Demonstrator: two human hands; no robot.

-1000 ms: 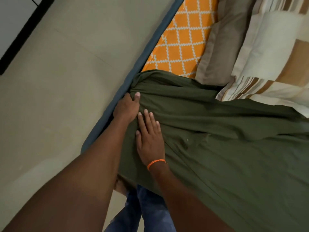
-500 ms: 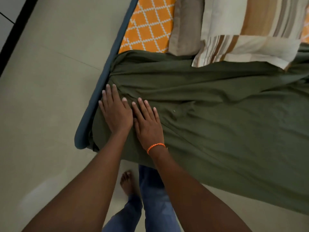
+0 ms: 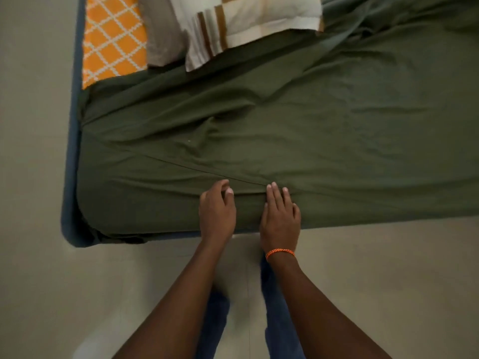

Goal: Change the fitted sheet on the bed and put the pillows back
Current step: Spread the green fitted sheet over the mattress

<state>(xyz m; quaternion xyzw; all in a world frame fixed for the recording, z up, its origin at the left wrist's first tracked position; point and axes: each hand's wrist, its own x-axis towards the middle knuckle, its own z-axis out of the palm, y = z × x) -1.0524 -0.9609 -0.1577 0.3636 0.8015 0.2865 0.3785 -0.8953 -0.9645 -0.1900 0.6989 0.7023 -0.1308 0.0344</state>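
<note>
Resting flat on the green fitted sheet (image 3: 298, 141), my right hand (image 3: 280, 216) has its fingers (image 3: 275, 194) straight and together, pressing the cloth at the near edge of the mattress where a long crease runs across. My left hand (image 3: 217, 212) lies just beside it on the same edge, its fingers loosely curled with the tips touching the sheet; I cannot tell whether they pinch any cloth. An orange cord bracelet (image 3: 280, 253) circles my right wrist. The sheet covers the near corner of the mattress, to the left of my hands, wrinkled across the top and bunched at the far right. Beyond the sheet's far edge an orange patterned cover (image 3: 111, 40) lies bare, with a grey-brown pillow (image 3: 163, 35) beside it and a cream and brown striped pillow (image 3: 248, 24) overlapping the sheet. A blue bed base (image 3: 71, 156) rims the sheet's left side, on a pale tiled floor (image 3: 31, 177).
</note>
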